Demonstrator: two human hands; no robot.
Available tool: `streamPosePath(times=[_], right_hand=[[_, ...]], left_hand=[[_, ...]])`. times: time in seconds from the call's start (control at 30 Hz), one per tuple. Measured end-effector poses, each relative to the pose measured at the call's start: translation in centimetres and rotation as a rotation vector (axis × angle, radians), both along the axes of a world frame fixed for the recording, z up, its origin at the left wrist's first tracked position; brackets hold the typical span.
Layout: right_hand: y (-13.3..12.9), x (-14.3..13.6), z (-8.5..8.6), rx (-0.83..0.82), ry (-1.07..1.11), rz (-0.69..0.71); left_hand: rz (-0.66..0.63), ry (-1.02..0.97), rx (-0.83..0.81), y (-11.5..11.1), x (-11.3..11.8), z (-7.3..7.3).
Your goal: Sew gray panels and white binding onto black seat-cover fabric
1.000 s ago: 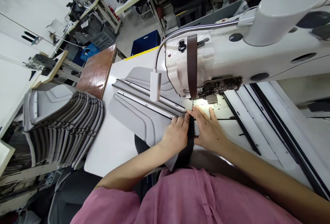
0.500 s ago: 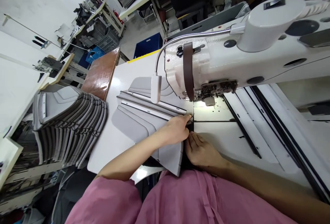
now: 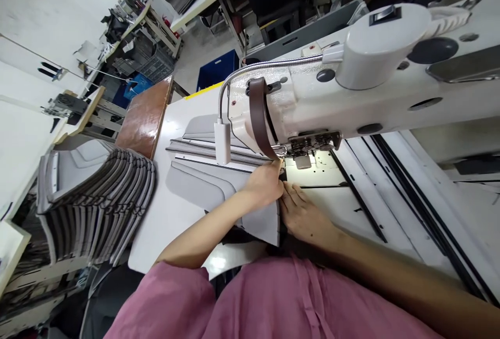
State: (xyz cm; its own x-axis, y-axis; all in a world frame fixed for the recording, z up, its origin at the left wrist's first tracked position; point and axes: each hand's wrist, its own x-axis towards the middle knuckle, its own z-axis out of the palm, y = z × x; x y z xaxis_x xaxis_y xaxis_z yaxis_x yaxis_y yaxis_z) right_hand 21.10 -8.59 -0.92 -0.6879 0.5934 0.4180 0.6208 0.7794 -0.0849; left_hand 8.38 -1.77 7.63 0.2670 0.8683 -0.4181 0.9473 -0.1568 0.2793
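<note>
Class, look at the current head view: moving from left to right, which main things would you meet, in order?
Stack of grey pieces, white lamp head, left hand, right hand, narrow black strip. The grey panel is left out: it runs behind the lamp head and under the left hand.

The left arm (image 3: pixel 207 229) is bent at the elbow, its hand (image 3: pixel 266 184) curled with one finger pointed forward. The right arm (image 3: pixel 385 266) is reached inward, its hand (image 3: pixel 307 216) held back upward, fingers bunched just beside the left hand.
</note>
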Motion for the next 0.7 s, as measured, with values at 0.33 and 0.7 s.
streamPosePath(times=[0.33, 0.7], right_hand=[[-4.1, -2.0, -1.1, 0.136, 0.122, 0.064], [-4.0, -1.7, -1.4, 0.147, 0.057, 0.080]], left_hand=[[0.010, -0.040, 0.241, -4.7, -0.3, -2.8], [-0.141, 0.267, 0.273, -5.1, 0.5, -2.6]])
